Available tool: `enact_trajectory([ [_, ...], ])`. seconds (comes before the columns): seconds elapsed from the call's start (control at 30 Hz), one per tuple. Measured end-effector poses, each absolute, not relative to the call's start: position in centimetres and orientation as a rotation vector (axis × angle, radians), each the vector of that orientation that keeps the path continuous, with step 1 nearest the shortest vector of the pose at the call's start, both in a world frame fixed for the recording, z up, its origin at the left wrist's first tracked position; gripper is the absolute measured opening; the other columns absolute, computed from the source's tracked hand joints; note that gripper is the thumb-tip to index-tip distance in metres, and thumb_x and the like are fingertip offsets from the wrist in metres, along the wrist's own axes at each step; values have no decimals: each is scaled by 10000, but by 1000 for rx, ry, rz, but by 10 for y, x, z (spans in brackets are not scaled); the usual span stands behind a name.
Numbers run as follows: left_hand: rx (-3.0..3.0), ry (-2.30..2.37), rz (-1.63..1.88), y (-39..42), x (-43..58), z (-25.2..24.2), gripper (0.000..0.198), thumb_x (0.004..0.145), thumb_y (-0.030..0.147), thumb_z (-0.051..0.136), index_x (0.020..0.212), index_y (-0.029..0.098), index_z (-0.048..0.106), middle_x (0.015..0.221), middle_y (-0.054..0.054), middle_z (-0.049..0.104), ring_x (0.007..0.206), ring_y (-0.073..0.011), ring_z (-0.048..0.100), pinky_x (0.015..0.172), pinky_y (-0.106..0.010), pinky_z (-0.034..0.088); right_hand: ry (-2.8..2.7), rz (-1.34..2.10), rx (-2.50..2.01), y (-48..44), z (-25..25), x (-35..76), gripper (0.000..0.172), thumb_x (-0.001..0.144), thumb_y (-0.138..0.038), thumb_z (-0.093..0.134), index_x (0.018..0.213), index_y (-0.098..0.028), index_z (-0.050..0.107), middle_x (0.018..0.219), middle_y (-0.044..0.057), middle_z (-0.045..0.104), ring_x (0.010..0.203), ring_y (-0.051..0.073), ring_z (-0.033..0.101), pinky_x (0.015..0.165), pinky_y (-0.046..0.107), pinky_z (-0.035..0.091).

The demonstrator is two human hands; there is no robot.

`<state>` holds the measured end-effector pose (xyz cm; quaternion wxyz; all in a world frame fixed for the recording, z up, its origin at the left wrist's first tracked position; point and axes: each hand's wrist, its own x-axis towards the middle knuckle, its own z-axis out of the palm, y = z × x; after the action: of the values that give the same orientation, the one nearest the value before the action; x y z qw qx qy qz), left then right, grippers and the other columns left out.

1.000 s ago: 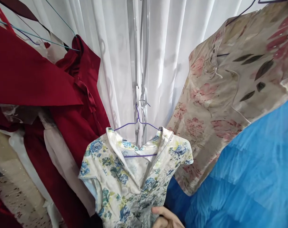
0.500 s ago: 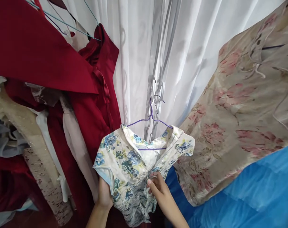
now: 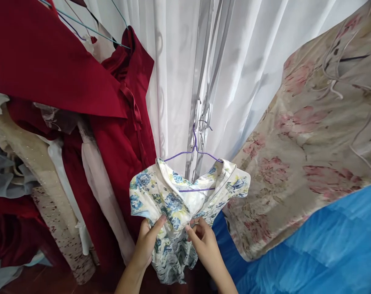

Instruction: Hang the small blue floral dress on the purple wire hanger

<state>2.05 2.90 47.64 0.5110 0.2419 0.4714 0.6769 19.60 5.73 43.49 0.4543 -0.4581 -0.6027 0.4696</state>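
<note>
A white dress (image 3: 173, 204) with blue and yellow-green flowers hangs on a purple wire hanger (image 3: 195, 143) in front of me. My left hand (image 3: 148, 237) grips the dress at its side below the sleeve, thumb lying on the front and fingers behind the cloth. At the bottom of the crossed neckline, my right hand (image 3: 202, 234) pinches the fabric between thumb and fingers. The lower part of the dress falls in gathered folds between both hands.
Dark red garments (image 3: 124, 134) and a beige sequined one (image 3: 35, 163) hang on the left. White curtains (image 3: 173, 81) are behind the hanger. On the right hang a beige dress with pink flowers (image 3: 307, 163) and bright blue fabric (image 3: 320, 245).
My left hand has moved from behind the sleeve opening to the dress's side, with its thumb now on the front. My right hand has closed its pinch at the neckline.
</note>
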Motion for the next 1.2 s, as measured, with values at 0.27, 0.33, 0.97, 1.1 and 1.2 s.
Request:
enact_trajectory([
  [0.27, 618, 1139, 1544, 27, 7, 483, 708, 675, 327, 855, 1319, 183, 598, 1177, -113, 736, 1202, -335, 641, 1068, -464, 484, -1355, 1299, -1067, 53, 443, 179, 331, 899, -504, 620, 791, -193, 581, 554, -5, 610, 552, 176, 549, 579, 270, 401],
  [0.33, 651, 1144, 1525, 28, -1, 482, 694, 669, 326, 855, 1302, 186, 608, 1183, -108, 733, 1220, -336, 626, 1080, -464, 469, -1359, 1323, -1061, 48, 448, 178, 376, 912, -543, 598, 793, -186, 596, 558, 1, 618, 543, 166, 535, 574, 269, 387],
  [0.97, 1820, 1387, 1138, 6, 43, 424, 283, 906, 215, 525, 1182, 218, 586, 1033, -101, 700, 985, -263, 676, 850, -342, 524, -1309, 1540, -1038, 24, 455, 184, 403, 834, -523, 695, 675, -166, 595, 455, 2, 613, 399, 123, 512, 472, 232, 353],
  [1.1, 1848, 1467, 1086, 7, 64, 432, 177, 939, 208, 439, 1020, 211, 597, 879, -79, 694, 842, -234, 683, 740, -300, 501, -1353, 1543, -1038, 30, 467, 200, 353, 822, -459, 709, 662, -154, 630, 439, 2, 604, 397, 114, 491, 469, 229, 352],
  [1.2, 1952, 1532, 887, 9, 69, 448, 228, 917, 142, 425, 1030, 216, 609, 935, -85, 709, 853, -235, 683, 729, -297, 476, -1314, 1493, -1024, 45, 488, 209, 324, 806, -415, 705, 628, -150, 651, 408, -18, 558, 384, 87, 406, 462, 226, 318],
])
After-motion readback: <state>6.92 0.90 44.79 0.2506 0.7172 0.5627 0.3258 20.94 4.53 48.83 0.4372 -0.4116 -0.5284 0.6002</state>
